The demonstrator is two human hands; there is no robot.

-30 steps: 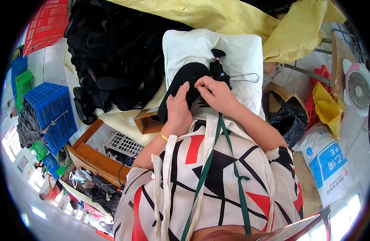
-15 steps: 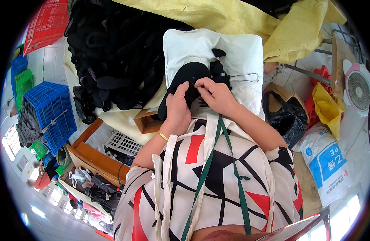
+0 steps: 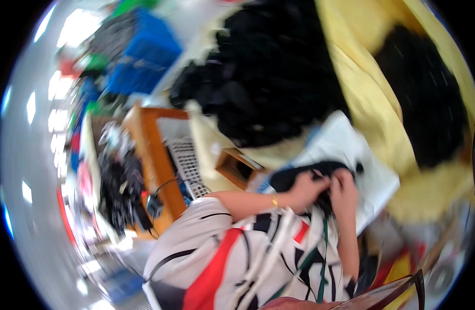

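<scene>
A black shoe-shaped cloth piece (image 3: 286, 179) lies over a white cushion (image 3: 376, 181) in front of my body. My left hand (image 3: 305, 192) is closed on its near side, a yellow bracelet at the wrist. Right beside it, my right hand (image 3: 344, 192) has its fingers pinched together over the same piece, close to the left fingertips. Blur hides what the right fingertips hold. A small dark spot (image 3: 359, 168) shows on the cushion beyond the right hand.
Beyond the cushion is a large heap of black pieces (image 3: 279, 72), with yellow sheeting (image 3: 359, 67) beside it. An open cardboard box (image 3: 232, 166) stands left of my hands. Farther left are a wooden frame (image 3: 152, 155), a white perforated basket (image 3: 188, 163) and a blue crate (image 3: 149, 57).
The whole view has swung and blurred, with the scene shifting right and tilting clockwise. A second dark heap now shows on the yellow sheeting. Both hands stay together at the black piece.
</scene>
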